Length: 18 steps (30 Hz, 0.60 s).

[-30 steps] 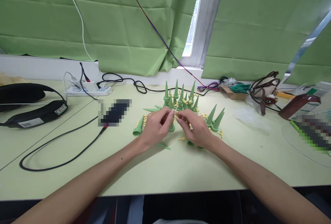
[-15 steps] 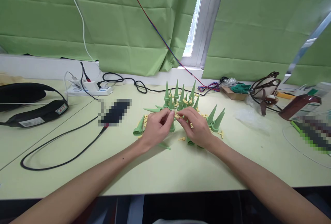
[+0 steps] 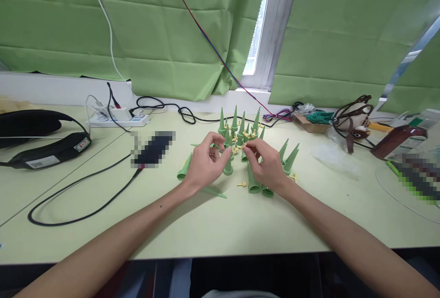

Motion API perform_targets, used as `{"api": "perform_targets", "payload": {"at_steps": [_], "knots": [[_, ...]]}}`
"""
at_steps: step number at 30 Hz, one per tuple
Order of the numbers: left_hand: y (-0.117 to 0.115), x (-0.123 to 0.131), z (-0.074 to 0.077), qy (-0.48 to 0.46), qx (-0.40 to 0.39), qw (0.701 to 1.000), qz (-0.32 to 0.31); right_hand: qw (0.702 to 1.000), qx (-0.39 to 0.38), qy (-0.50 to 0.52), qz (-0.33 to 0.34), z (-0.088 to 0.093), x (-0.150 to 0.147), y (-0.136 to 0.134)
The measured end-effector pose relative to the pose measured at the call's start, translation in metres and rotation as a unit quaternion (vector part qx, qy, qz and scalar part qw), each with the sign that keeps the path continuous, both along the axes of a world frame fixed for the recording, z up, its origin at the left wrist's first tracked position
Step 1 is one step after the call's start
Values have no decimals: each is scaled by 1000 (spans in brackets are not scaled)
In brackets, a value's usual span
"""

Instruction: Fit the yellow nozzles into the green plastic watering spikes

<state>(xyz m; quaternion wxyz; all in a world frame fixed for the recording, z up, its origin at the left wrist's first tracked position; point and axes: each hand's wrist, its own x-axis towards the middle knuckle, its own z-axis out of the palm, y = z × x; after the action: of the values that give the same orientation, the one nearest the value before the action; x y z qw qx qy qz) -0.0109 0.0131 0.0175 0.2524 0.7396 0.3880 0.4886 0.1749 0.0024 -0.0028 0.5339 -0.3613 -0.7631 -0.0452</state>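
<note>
While the pale table (image 3: 220,229) stretches closest to the person, a slender green spike (image 3: 216,192) lies flat just inside the left wrist, its tip pointing right. Beyond its tip rests a yellow T-shaped fitting (image 3: 242,184); next to it, two green cones (image 3: 255,187) lie side by side, partly covered by the right hand (image 3: 246,146), their open ends facing the person. That hand's thumb and forefinger close narrowly on a small yellow piece (image 3: 245,145), raised above the table. The left hand (image 3: 208,160) curls near it with thumb and forefinger parted in a wide grip. At its outer side a tipped cone (image 3: 184,169) shows its open base, and an upright cone (image 3: 228,168) stands between the hands. Two more, the right-hand cones (image 3: 290,161), stand past the right wrist. Behind the hands rises a cluster of upright cones (image 3: 235,121), with yellow bits among them. Well to the left lie a blurred phone (image 3: 153,148) and its black cable (image 3: 68,223); farther back are a white power strip (image 3: 118,121), a cardboard box (image 3: 311,124) on the right, and green curtains (image 3: 165,32) around a window frame (image 3: 271,32).
</note>
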Motion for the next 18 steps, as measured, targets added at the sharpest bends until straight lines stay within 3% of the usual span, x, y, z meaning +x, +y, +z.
{"api": "perform_targets", "payload": {"at_steps": [8,18], "knots": [[5,0,-10,214,44,976,10,1000,-19,5,-6,0,2,1],[11,-4,-20,274,15,961,-34,1000,-26,-3,-2,-3,0,1]]}}
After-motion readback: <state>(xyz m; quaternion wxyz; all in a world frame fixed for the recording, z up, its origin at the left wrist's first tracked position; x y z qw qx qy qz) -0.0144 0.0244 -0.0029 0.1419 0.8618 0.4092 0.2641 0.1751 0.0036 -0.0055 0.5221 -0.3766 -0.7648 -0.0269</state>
